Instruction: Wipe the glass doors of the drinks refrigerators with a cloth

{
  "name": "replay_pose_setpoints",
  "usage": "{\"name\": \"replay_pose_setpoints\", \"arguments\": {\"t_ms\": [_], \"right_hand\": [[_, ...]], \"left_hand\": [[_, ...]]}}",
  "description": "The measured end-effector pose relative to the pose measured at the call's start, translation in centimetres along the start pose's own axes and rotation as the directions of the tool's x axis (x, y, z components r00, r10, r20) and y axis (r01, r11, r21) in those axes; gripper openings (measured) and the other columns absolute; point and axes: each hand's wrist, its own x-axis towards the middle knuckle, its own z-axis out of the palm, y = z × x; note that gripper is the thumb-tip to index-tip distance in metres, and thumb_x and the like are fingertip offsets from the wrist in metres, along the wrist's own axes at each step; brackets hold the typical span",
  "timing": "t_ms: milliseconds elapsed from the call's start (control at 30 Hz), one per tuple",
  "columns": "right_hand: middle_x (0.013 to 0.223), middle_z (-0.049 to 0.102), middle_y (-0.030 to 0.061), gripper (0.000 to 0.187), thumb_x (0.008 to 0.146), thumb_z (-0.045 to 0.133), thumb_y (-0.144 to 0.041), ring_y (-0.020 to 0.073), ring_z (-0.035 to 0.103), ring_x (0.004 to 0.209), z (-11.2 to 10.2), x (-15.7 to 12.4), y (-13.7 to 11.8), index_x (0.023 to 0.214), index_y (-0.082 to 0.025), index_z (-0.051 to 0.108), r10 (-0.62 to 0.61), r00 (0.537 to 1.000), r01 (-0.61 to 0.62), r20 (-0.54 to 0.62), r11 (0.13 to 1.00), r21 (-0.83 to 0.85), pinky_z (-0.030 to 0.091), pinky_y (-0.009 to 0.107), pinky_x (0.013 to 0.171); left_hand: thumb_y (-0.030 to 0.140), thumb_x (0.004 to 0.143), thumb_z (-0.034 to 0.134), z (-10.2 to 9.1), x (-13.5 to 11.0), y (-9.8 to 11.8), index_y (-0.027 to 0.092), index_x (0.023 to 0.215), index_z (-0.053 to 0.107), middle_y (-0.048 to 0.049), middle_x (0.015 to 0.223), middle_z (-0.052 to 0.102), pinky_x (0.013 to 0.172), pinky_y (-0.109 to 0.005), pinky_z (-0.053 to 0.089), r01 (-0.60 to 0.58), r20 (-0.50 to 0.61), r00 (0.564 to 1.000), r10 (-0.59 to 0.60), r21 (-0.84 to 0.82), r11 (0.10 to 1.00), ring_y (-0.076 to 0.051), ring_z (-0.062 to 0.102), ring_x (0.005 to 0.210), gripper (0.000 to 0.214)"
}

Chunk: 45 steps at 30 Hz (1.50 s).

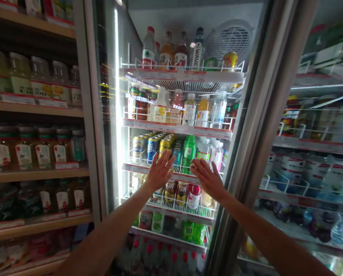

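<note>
Both my hands reach toward a lit drinks fridge with wire shelves. My left hand [160, 170] is raised with its fingers spread, holding nothing. It is in front of the can shelf, overlapping blue cans [152, 148] and yellow cans [165, 144]. My right hand [208, 178] is stretched out, fingers extended and thumb apart, close to a green bottle [189, 150] on the same shelf. A small pale patch shows at its fingertips; I cannot make out what it is. Whether either hand touches anything in front of it cannot be told.
Bottles such as an orange one [203, 109] stand on the shelf above, with brown cans [170, 191] below. A metal door frame [263, 130] rises at right, beside another drinks cabinet. Wooden shelves [36, 175] of bottles are at left. Reflections lie over the fridge front.
</note>
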Motion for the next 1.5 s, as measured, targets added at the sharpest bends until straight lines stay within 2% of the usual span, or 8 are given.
{"name": "replay_pose_setpoints", "arguments": {"t_ms": [233, 500, 700, 933, 1000, 1133, 1333, 1500], "right_hand": [[0.148, 0.029, 0.0081, 0.055, 0.088, 0.041, -0.017, 0.0246, 0.021, 0.138, -0.3, 8.8, 2.8, 0.14, -0.027, 0.029, 0.353, 0.913, -0.359, -0.206, 0.933, 0.006, 0.016, 0.055, 0.109], [0.143, 0.04, 0.0001, 0.051, 0.084, 0.045, -0.014, 0.0186, 0.026, 0.136, 2.2, 5.6, -5.0, 0.133, -0.027, 0.041, -0.205, 0.979, 0.205, 0.01, 0.978, 0.035, 0.014, 0.046, 0.113], [0.146, 0.032, 0.0074, 0.054, 0.088, 0.04, -0.018, 0.0245, 0.025, 0.137, 0.8, 14.1, 0.0, 0.14, -0.028, 0.029, 0.36, 0.896, -0.379, -0.262, 0.925, -0.025, 0.021, 0.054, 0.107], [0.144, 0.037, 0.0002, 0.053, 0.086, 0.043, -0.015, 0.0202, 0.027, 0.136, 2.2, 9.9, -4.3, 0.136, -0.03, 0.037, -0.097, 0.995, 0.097, -0.002, 0.995, -0.036, 0.015, 0.048, 0.113], [0.145, 0.035, 0.0033, 0.054, 0.086, 0.041, -0.015, 0.0213, 0.029, 0.135, 1.1, 11.4, -0.7, 0.138, -0.029, 0.034, 0.088, 0.99, -0.096, -0.115, 0.993, -0.071, 0.016, 0.05, 0.111], [0.147, 0.029, 0.0104, 0.053, 0.087, 0.038, -0.02, 0.0286, 0.028, 0.135, -0.2, 15.9, 3.5, 0.14, -0.023, 0.031, 0.516, 0.754, -0.564, -0.407, 0.826, 0.001, 0.022, 0.057, 0.106], [0.145, 0.035, 0.0031, 0.054, 0.085, 0.041, -0.015, 0.022, 0.024, 0.137, 2.7, 14.1, -4.8, 0.137, -0.028, 0.036, 0.064, 0.99, -0.07, -0.123, 0.997, -0.045, 0.02, 0.048, 0.111], [0.144, 0.037, 0.0085, 0.052, 0.087, 0.039, -0.018, 0.023, 0.029, 0.135, 0.1, 15.1, 2.9, 0.138, -0.023, 0.034, 0.304, 0.88, -0.349, -0.364, 0.935, -0.063, 0.018, 0.054, 0.109]], "left_hand": [[0.03, 0.086, 0.046, -0.6, 0.3, -4.9, 0.021, 0.136, 0.035, -0.0114, 0.147, 0.028, 0.113, -0.048, 0.011, -0.027, -0.054, 0.998, 0.028, 0.031, 0.999, -0.024, 0.017, 0.139, 0.052], [0.029, 0.087, 0.044, -0.8, -1.5, -8.6, 0.021, 0.137, 0.034, -0.011, 0.145, 0.032, 0.113, -0.048, 0.012, -0.05, -0.054, 0.997, 0.053, 0.048, 0.998, -0.023, 0.019, 0.138, 0.051], [0.031, 0.089, 0.042, -0.9, -0.7, -10.7, 0.02, 0.136, 0.033, -0.0125, 0.145, 0.032, 0.111, -0.049, 0.017, -0.025, -0.127, 0.991, 0.034, 0.072, 0.997, -0.024, 0.019, 0.138, 0.05], [0.031, 0.089, 0.042, -1.3, 0.8, -13.1, 0.02, 0.141, 0.025, -0.0133, 0.146, 0.029, 0.111, -0.05, 0.015, 0.019, -0.181, 0.983, -0.012, 0.038, 0.999, -0.025, 0.019, 0.138, 0.056], [0.031, 0.089, 0.041, -1.7, 1.6, -13.8, 0.02, 0.141, 0.023, -0.013, 0.147, 0.028, 0.112, -0.049, 0.014, 0.037, -0.21, 0.977, -0.03, 0.028, 0.999, -0.024, 0.018, 0.139, 0.057], [0.033, 0.089, 0.043, -2.5, 3.8, -15.3, 0.019, 0.142, 0.022, -0.0148, 0.147, 0.026, 0.111, -0.05, 0.015, 0.059, -0.275, 0.96, -0.044, 0.047, 0.997, -0.025, 0.016, 0.139, 0.058], [0.036, 0.09, 0.041, -3.0, 5.9, -15.8, 0.02, 0.142, 0.021, -0.0135, 0.146, 0.029, 0.112, -0.049, 0.016, 0.076, -0.336, 0.941, -0.045, 0.08, 0.994, -0.024, 0.017, 0.139, 0.058], [0.034, 0.091, 0.038, -2.9, 5.4, -16.6, 0.019, 0.142, 0.02, -0.0141, 0.146, 0.029, 0.112, -0.049, 0.015, 0.097, -0.335, 0.94, -0.069, 0.065, 0.993, -0.023, 0.016, 0.139, 0.057]]}}
